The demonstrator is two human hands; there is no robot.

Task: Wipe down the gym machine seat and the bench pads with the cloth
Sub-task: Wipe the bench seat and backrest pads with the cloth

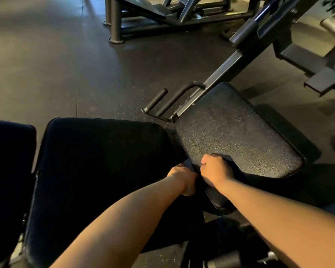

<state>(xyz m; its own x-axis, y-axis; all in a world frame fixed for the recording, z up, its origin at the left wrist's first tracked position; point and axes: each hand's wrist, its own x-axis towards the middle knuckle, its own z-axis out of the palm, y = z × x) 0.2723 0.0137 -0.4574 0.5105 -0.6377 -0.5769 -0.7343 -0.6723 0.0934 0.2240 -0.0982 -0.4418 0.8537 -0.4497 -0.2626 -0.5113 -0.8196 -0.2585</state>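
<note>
A black textured seat pad lies at the right, on a slanted steel frame. A wide dark bench pad stands at the left of it. My right hand is curled over the seat pad's near left edge and grips a dark cloth lying on the pad. My left hand is in the gap between the two pads and pinches a lighter corner of the cloth. Much of the cloth is hidden under my hands and blends with the dark pads.
Another dark pad shows at the far left edge. Two black handles stick out beside the seat's frame rail. A grey machine frame stands at the back on the speckled rubber floor. More machine parts fill the right edge.
</note>
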